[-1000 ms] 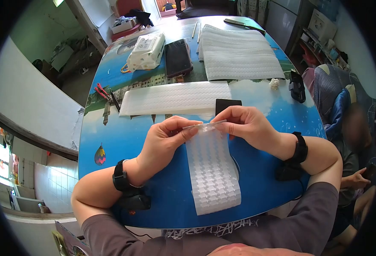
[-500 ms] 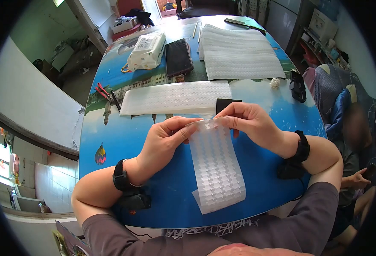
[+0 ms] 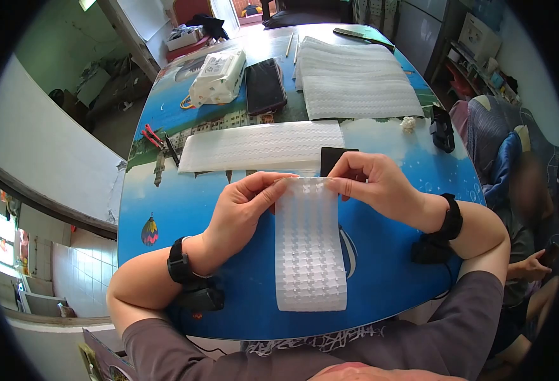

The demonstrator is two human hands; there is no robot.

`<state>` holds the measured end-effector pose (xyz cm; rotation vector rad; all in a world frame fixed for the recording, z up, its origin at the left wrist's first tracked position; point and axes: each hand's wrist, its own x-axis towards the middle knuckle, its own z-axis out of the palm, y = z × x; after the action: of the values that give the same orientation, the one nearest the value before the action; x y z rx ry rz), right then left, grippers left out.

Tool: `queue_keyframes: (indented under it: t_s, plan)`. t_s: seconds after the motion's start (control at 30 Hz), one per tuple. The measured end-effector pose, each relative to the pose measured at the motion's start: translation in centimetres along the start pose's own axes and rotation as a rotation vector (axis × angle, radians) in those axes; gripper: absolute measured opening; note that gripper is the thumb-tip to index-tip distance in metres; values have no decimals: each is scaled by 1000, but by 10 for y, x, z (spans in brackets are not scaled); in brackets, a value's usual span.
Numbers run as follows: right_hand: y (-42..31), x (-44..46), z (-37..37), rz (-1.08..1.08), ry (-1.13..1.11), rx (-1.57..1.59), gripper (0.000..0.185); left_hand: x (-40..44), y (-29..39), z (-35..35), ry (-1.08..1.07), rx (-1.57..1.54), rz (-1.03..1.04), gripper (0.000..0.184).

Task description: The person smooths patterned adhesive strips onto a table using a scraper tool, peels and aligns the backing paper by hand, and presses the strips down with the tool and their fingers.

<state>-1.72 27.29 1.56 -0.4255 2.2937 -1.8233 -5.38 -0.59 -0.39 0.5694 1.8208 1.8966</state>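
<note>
A translucent white strip point(image 3: 310, 254) with rows of small embossed shapes hangs down toward the table's near edge, its lower end curling up. My left hand point(image 3: 244, 206) pinches the strip's top left corner between thumb and fingers. At the top right corner, my right hand point(image 3: 378, 190) holds the same edge in a pinch. Just beyond my hands lies a wider white patterned piece point(image 3: 260, 145), flat on the table. A black square item point(image 3: 336, 157) sits partly behind my right hand.
Farther back are a stack of white patterned sheets point(image 3: 359, 79), a dark phone point(image 3: 265, 87) and a wipes pack point(image 3: 218, 77). Red-handled cutters point(image 3: 152, 136) lie left; a small white lump point(image 3: 408, 124) and a black device point(image 3: 442, 129) lie right. Another person's hand point(image 3: 536, 265) shows at right.
The strip has swung left and straightened, and its loose lower corner no longer sticks out. My hands have moved slightly apart along its top edge.
</note>
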Motion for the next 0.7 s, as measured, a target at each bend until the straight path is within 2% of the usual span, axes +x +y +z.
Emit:
queue_keyframes:
  t_s: [0.17,0.27,0.37,0.47,0.5,0.6,0.7]
  plan:
    - [-6,1,-4,86,-66,-31,23,-1,0,0,5,33,7,24]
    - [-17,-1,-10,185,-150,-178,28,-3,9,-4,-93,353,-18,20]
    - [-31,-3,-10,263,-236,-398,31,-13,34,12,-118,888,133,34]
    - [-33,-4,-8,277,-267,-510,31,-20,30,15,-179,1242,516,55]
    - [-32,-4,-7,263,-263,-521,31,-21,27,12,-332,1324,576,64]
    - [-28,-5,-6,178,-245,-608,29,-32,26,20,-526,1276,654,72]
    - [-26,-6,-4,136,-225,-642,29,-42,22,26,-607,1193,555,80]
